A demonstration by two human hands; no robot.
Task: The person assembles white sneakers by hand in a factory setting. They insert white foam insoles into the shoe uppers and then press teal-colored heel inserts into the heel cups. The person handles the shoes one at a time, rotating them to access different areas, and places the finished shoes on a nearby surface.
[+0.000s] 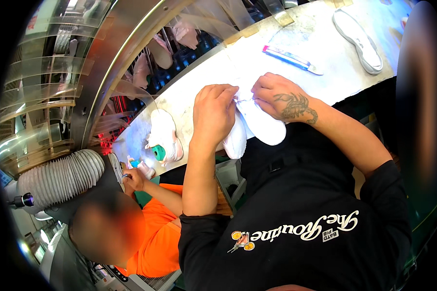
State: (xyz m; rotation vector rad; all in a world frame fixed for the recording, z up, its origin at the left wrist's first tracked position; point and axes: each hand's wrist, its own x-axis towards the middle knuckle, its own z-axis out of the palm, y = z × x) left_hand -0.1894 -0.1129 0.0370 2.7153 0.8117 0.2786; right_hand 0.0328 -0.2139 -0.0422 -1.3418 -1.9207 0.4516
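Left hand (213, 112) and right hand (277, 97) both pinch a white fabric shoe upper (257, 123) on the pale worktable (320, 58); a flat blue-handled knife (292, 59) lies beyond the upper.

On the pale worktable (320, 53) there are two white fabric shoes (257, 121) (162, 136), one flat white insole (358, 40) and one slim knife (292, 59) with a red-and-blue handle. Three bare hands (212, 112) (277, 97) (133, 178) show.

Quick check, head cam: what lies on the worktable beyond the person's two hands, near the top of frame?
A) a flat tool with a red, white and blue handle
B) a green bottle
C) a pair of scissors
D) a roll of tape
A: a flat tool with a red, white and blue handle lies on the pale worktable beyond both hands, which hold a white shoe.
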